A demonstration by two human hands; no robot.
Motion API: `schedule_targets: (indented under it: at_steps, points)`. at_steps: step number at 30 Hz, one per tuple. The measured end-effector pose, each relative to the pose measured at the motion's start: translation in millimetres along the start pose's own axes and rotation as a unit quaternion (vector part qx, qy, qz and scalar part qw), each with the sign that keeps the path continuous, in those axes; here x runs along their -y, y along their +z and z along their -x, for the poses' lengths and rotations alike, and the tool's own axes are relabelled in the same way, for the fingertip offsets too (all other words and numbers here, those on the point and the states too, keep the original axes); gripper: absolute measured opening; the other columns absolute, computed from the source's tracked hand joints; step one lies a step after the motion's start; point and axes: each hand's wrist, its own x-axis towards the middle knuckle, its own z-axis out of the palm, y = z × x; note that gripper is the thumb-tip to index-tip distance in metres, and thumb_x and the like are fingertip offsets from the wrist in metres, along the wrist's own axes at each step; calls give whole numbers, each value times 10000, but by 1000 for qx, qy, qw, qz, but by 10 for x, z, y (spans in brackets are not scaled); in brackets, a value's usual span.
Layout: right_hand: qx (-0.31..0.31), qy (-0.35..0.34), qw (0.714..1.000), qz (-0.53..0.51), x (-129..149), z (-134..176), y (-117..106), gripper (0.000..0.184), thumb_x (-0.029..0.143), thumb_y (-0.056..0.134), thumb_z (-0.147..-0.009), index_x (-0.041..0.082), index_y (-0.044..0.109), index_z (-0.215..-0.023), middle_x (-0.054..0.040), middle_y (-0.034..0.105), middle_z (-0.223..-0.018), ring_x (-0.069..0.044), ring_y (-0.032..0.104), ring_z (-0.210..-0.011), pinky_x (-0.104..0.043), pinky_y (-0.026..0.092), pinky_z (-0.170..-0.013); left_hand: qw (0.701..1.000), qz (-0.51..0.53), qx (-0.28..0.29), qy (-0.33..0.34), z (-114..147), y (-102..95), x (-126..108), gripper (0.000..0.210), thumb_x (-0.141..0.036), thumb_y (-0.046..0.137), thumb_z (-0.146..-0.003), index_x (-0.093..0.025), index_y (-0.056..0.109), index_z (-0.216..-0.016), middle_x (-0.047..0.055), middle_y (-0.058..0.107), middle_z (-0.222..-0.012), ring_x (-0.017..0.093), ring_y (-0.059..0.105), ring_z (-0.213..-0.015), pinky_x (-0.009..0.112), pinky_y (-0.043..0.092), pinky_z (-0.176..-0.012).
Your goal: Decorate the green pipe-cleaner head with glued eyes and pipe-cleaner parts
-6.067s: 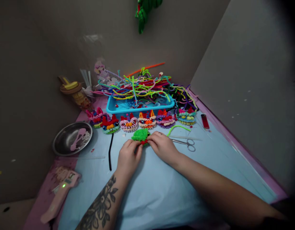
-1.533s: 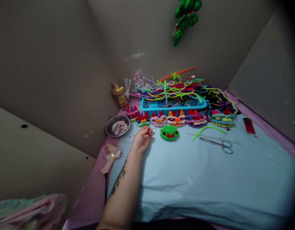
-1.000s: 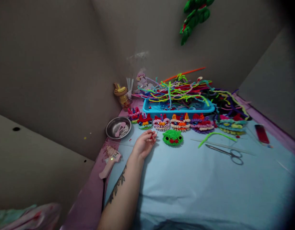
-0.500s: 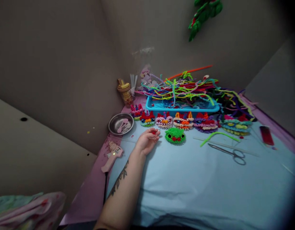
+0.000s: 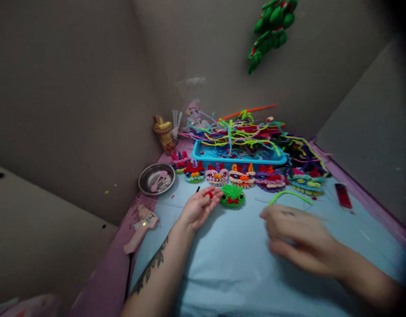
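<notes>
My left hand (image 5: 201, 207) is palm up with loosely bent fingers, holding a small red ball-like piece (image 5: 209, 194) at the fingers. Just right of its fingertips sits a green fuzzy animal head (image 5: 232, 196) with black eyes and red dots. My right hand (image 5: 298, 237) hovers over the right part of the table, blurred by motion. Its fingers are smeared, and the spot where scissors lay is hidden behind it. A bright green pipe cleaner (image 5: 293, 193) lies bent just beyond that hand.
Several colourful pipe-cleaner heads (image 5: 242, 176) stand in a row before a blue tray (image 5: 239, 159) heaped with pipe cleaners. At left are a metal bowl (image 5: 143, 182), a pink glue gun (image 5: 141, 231) and a yellow-lidded cup (image 5: 165, 134). A red, dark-topped object (image 5: 344, 197) lies right.
My right hand has come in from the right, over the scissors' place. My left hand remains beside the green head, palm turned up more, its red piece showing plainly. The view has shifted slightly.
</notes>
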Motion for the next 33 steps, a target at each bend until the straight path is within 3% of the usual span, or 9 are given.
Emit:
schedule_targets:
  at_steps: [2, 6, 8, 12, 17, 22, 25, 29, 33]
  points:
    - [19, 39, 999, 9, -133, -42, 63, 65, 256, 543, -845, 213, 589, -829, -39, 605, -788, -151, 579, -739, -276, 499, -658, 999, -33, 0, 7, 34, 52, 26, 199, -49, 579, -765, -84, 599, -961, 101, 649, -919, 125, 642, -830, 188, 490, -742]
    - [-103, 139, 983, 54, -370, 41, 296, 108, 150, 487, -834, 202, 579, -858, -90, 559, -973, -200, 568, -910, -326, 497, -731, 990, -132, 44, -25, 87, 144, 121, 243, -229, 646, -774, -105, 604, -978, 73, 648, -843, 93, 613, -666, 169, 470, -580]
    - [-88, 140, 986, 30, -399, 120, 378, 155, 105, 463, -835, 208, 576, -861, -78, 571, -960, -186, 572, -911, -313, 497, -750, 980, -185, 62, -34, 104, 189, 186, 286, -305, 667, -754, -116, 598, -957, 73, 651, -827, 97, 594, -641, 171, 440, -537]
    - [-42, 108, 993, -36, -328, 197, 453, 280, 76, 460, -838, 217, 526, -1071, -65, 594, -949, -171, 568, -929, -292, 495, -792, 946, -304, 109, -40, 105, 245, 297, 337, -427, 656, -733, -116, 609, -853, 31, 612, -699, 64, 468, -510, 178, 351, -479]
    - [-4, 108, 992, -59, -256, 176, 502, 336, 86, 467, -832, 229, 530, -1130, -67, 570, -931, -171, 563, -880, -291, 506, -763, 915, -378, 140, -7, 72, 247, 336, 374, -489, 621, -730, -115, 642, -730, 5, 552, -632, 101, 445, -595, 219, 350, -592]
    - [-5, 120, 990, -74, -248, 168, 515, 212, 150, 500, -845, 225, 574, -1028, -61, 572, -875, -173, 563, -824, -293, 503, -730, 886, -448, 123, 16, 75, 298, 342, 488, -567, 543, -740, -127, 623, -545, 2, 500, -522, 118, 414, -542, 233, 313, -545]
    - [-24, 133, 988, -75, -308, 162, 472, 155, 182, 484, -870, 226, 585, -979, -52, 577, -848, -167, 565, -809, -284, 489, -710, 883, -454, 118, 24, 87, 313, 334, 465, -548, 515, -768, -141, 671, -603, 20, 562, -565, 131, 451, -555, 234, 333, -555]
    - [-76, 178, 980, -41, -475, 176, 341, 132, 239, 463, -889, 205, 587, -921, -49, 587, -823, -168, 568, -779, -282, 463, -674, 901, -430, 40, 44, 78, 247, 269, 371, -490, 565, -761, -152, 711, -810, 15, 570, -620, 105, 426, -531, 209, 308, -509]
    - [-107, 233, 967, 0, -639, 150, 174, 225, 300, 424, -903, 191, 581, -783, -31, 580, -723, -161, 556, -675, -273, 439, -608, 946, -316, -42, 60, 25, 156, 169, 357, -478, 606, -736, -139, 670, -828, -25, 480, -591, 52, 306, -446, 184, 206, -419]
